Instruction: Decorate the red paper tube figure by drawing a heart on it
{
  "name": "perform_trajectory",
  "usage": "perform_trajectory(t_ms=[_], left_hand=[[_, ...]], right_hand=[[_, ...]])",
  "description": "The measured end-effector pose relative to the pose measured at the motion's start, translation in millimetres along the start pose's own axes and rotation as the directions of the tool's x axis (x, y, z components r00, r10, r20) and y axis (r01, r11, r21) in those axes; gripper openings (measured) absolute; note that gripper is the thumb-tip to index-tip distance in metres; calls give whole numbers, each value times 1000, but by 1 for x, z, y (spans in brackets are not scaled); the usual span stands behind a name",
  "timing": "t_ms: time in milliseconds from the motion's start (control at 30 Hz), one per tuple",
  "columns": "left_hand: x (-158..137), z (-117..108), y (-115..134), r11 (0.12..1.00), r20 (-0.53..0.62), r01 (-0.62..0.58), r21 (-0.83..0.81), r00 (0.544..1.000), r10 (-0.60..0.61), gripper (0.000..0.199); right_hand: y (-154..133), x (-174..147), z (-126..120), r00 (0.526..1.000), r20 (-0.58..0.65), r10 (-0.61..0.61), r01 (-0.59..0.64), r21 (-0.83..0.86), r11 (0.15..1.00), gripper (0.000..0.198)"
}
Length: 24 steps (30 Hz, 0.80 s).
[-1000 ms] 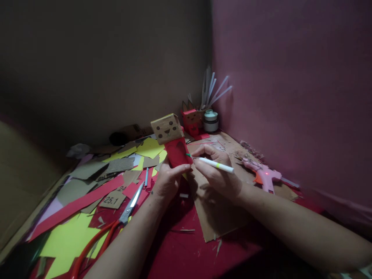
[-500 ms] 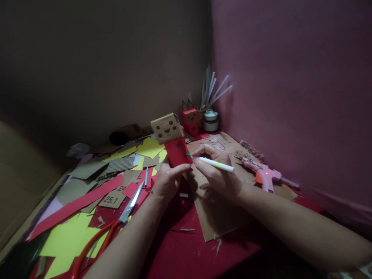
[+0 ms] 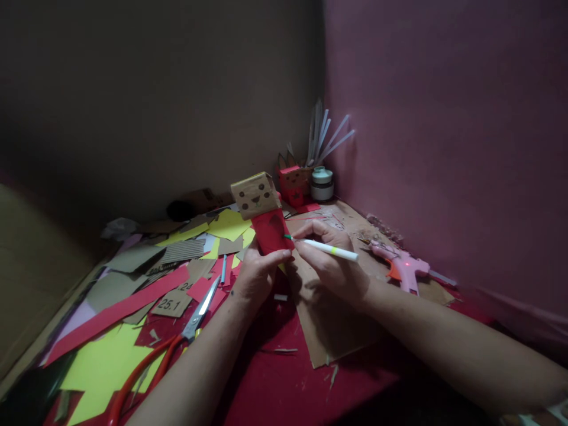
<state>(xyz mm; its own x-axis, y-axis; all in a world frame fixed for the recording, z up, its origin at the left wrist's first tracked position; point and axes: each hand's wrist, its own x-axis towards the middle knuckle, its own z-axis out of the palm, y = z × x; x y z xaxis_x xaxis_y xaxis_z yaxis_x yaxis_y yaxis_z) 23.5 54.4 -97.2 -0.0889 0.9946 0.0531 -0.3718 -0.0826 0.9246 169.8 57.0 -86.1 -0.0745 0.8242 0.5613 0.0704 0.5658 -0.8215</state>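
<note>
A small cardboard figure [image 3: 256,198] has a boxy brown head with a drawn animal face and a red paper body bearing a dark drawn shape. My left hand [image 3: 260,275] is closed round its lower body, thumb across the front. In my right hand [image 3: 331,260] is a white marker [image 3: 332,249] with a yellow-green band, gripped like a pen. Its green tip meets or nearly meets the right edge of the red body. The figure's bottom is hidden behind my left fingers.
Scissors [image 3: 197,316] with red handles lie left of my left forearm, among paper and cardboard scraps [image 3: 106,355]. To the right rests a pink glue gun [image 3: 408,266]. A second red figure [image 3: 291,183], a lidded jar [image 3: 322,184] and several glue sticks [image 3: 331,136] stand at the back corner.
</note>
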Motion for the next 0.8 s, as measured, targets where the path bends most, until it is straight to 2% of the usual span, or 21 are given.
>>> perform_trajectory(t_ms=[267, 533, 800], left_hand=[[3, -3, -2, 1000, -5, -11, 27, 1000, 11, 43], [-2, 0, 1, 999, 18, 1, 45, 1000, -2, 38], [0, 0, 0, 1000, 7, -15, 21, 1000, 15, 37]], right_hand=[[4, -1, 2, 999, 52, 5, -8, 47, 999, 6], [-2, 0, -1, 1000, 1, 29, -29, 11, 1000, 7], [2, -1, 1, 999, 45, -10, 10, 10, 1000, 6]])
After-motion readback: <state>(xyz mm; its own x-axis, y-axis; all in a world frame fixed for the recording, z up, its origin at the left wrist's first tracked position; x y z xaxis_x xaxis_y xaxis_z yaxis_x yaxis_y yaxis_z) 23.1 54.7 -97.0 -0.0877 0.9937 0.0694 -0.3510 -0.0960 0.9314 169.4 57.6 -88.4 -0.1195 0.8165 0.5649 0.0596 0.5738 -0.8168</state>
